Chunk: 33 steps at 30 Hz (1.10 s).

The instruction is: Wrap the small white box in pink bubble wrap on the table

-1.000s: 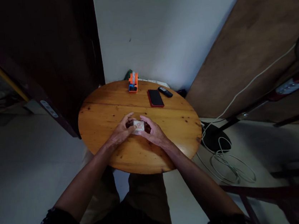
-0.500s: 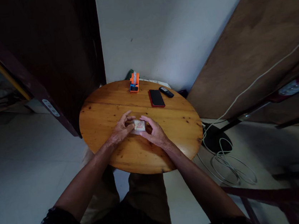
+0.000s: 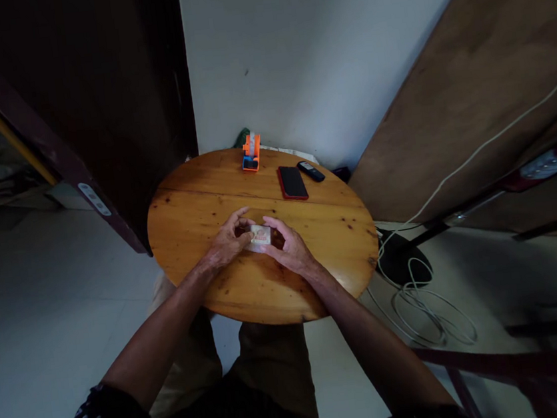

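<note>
A small pale box with reddish print (image 3: 261,235) is between my two hands, over the front half of the round wooden table (image 3: 193,212). My left hand (image 3: 231,238) grips its left end, the thumb lying on the top face. Around the right end curl the thumb and fingers of my right hand (image 3: 286,245), with the fingertips at its edges. The underside of the box is hidden, so whether it rests on the tabletop cannot be told.
Toward the wall stand an orange and blue tape dispenser (image 3: 251,153), a dark red-edged flat case (image 3: 292,182) and a black phone (image 3: 311,171). A coiled pale cable (image 3: 422,300) lies on the floor to the right. A dark door is at the left.
</note>
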Each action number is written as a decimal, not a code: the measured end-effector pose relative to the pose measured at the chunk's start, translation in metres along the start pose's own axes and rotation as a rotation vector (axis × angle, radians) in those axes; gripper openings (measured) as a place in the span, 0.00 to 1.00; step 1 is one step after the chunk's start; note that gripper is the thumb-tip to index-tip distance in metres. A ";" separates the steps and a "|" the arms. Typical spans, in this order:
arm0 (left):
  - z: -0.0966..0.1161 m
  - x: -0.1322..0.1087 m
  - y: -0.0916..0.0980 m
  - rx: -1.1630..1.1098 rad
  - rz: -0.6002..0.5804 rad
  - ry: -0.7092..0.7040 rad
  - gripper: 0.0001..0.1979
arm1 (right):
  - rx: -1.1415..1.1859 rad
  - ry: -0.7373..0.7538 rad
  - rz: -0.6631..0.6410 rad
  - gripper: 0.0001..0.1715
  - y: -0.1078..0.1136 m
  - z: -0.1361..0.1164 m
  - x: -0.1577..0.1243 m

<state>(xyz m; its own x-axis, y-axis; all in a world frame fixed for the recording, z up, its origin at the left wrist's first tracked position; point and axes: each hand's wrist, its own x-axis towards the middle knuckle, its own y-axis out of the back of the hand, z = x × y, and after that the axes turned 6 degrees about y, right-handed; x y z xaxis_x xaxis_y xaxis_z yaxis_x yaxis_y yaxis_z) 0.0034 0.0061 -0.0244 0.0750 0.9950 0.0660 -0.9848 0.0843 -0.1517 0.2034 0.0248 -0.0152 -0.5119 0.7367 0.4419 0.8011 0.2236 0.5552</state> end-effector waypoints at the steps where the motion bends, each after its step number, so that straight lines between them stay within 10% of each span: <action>1: 0.000 0.000 0.000 -0.002 0.003 -0.003 0.36 | 0.002 -0.004 0.000 0.39 0.000 0.000 0.000; 19: -0.007 0.002 0.003 -0.007 0.083 -0.100 0.33 | -0.020 0.054 -0.018 0.37 0.007 -0.013 0.000; 33: -0.012 0.005 0.009 -0.004 0.236 -0.026 0.26 | 0.033 0.073 0.048 0.12 0.027 -0.017 0.012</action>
<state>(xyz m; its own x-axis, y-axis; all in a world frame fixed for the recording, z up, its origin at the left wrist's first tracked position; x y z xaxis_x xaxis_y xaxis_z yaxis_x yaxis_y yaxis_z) -0.0028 0.0126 -0.0372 -0.1617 0.9854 0.0534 -0.9740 -0.1506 -0.1694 0.2136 0.0282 0.0171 -0.4928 0.6986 0.5188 0.8346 0.2110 0.5088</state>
